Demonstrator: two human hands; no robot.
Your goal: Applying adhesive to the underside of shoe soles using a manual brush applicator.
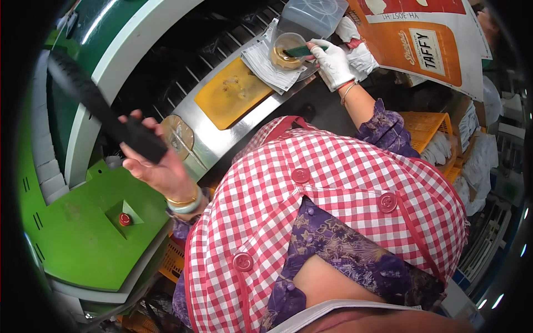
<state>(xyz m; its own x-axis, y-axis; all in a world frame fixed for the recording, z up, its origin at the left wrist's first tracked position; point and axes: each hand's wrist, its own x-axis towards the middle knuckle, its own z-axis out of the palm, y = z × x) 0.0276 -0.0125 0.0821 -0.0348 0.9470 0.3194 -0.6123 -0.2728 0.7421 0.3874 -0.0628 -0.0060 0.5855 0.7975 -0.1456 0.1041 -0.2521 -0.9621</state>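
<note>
While my left hand [152, 164] grips a long black bar [100, 108] over the green machine [83, 233], my gloved right hand [333, 64] holds a dark green tool [302, 51], its tip inside a round clear tub [287, 50]. Tub contents: a tan paste. It sits on a white folded packet [269, 69] on the steel desk [222, 136]. Just left of the packet lies a flat yellow pad [230, 94]. Behind the tub stands a clear lidded box [313, 16], contents not discernible. Upper right hangs a large orange sack [422, 41] with a white label panel. Yellow crates [425, 127] sit lower right. A red button [125, 220] is set in the green machine.
</note>
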